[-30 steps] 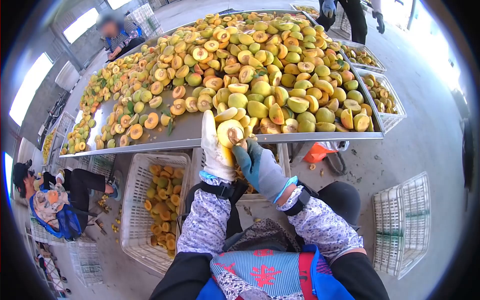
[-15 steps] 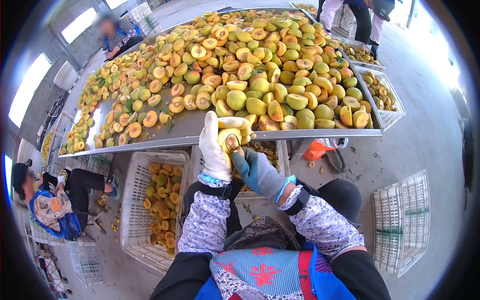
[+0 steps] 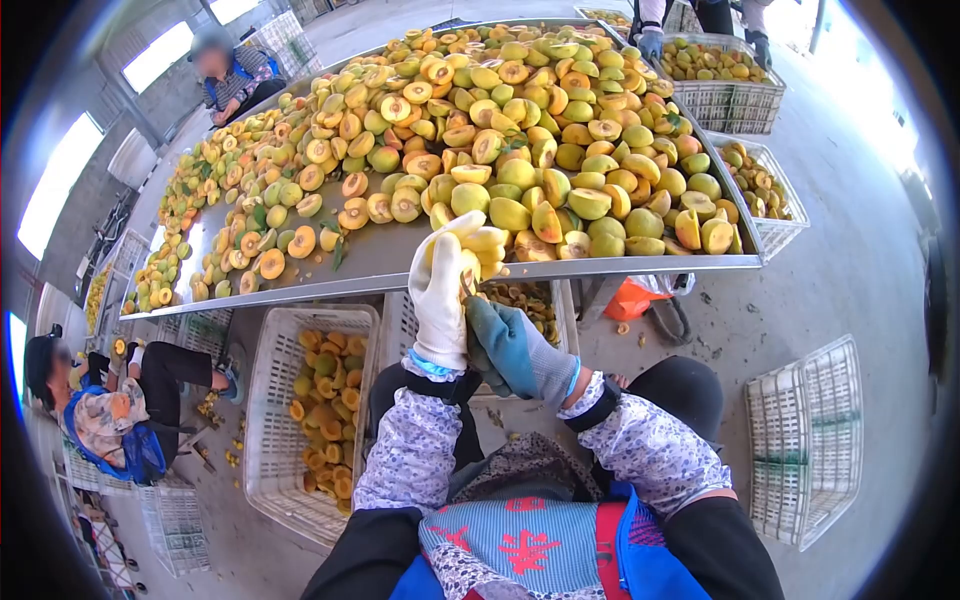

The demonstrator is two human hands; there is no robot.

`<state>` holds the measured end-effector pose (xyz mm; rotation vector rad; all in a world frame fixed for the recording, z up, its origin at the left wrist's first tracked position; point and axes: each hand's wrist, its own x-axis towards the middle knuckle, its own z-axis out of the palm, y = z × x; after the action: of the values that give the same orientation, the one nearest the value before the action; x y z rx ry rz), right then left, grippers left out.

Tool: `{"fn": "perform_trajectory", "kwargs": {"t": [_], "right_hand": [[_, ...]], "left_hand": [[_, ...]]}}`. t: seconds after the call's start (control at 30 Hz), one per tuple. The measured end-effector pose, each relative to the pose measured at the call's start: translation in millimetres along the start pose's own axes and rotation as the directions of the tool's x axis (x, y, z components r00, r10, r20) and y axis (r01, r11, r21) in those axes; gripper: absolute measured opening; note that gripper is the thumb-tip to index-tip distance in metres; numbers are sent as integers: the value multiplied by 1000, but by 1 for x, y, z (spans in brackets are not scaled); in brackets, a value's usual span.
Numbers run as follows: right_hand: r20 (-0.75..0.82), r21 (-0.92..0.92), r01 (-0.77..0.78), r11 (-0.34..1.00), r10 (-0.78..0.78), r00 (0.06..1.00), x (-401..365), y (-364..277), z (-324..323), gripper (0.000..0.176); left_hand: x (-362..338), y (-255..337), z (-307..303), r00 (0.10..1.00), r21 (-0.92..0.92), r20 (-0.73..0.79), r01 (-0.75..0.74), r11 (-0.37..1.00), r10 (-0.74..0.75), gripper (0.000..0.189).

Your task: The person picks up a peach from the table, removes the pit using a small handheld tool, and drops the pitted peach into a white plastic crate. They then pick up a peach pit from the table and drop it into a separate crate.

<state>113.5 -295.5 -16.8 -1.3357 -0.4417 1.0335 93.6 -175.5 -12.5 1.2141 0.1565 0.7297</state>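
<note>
Pitting seems in hand: left hand (image 3: 440,300) is closed around fruit (image 3: 467,268) just before near table (image 3: 350,283) edge, right hand (image 3: 515,345) touches it, its grip unclear, and freeing the stone would need steady hold above crate (image 3: 397,322).

Sunlit concrete floor (image 3: 860,270), bright windows (image 3: 60,170)

Steel table (image 3: 370,262) is carrying heaped whole and halved fruit (image 3: 520,120), thickest far right, thinning left. Floor (image 3: 860,270) is bearing white crates (image 3: 805,440) nearby.
</note>
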Motion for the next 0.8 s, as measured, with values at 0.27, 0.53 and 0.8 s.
{"fn": "perform_trajectory", "kwargs": {"t": [0.27, 0.53, 0.8], "right_hand": [[167, -37, -230, 972, 233, 958, -1, -14, -16, 57], [456, 116, -385, 915, 296, 840, -1, -6, -22, 52], [289, -59, -278, 959, 283, 915, -3, -5, -19, 52]], "left_hand": [[15, -3, -23, 953, 67, 200, 219, 973, -229, 50], [18, 13, -31, 827, 184, 433, 309, 933, -359, 49], [26, -16, -33, 958, -597, 112, 279, 752, -266, 40]]}}
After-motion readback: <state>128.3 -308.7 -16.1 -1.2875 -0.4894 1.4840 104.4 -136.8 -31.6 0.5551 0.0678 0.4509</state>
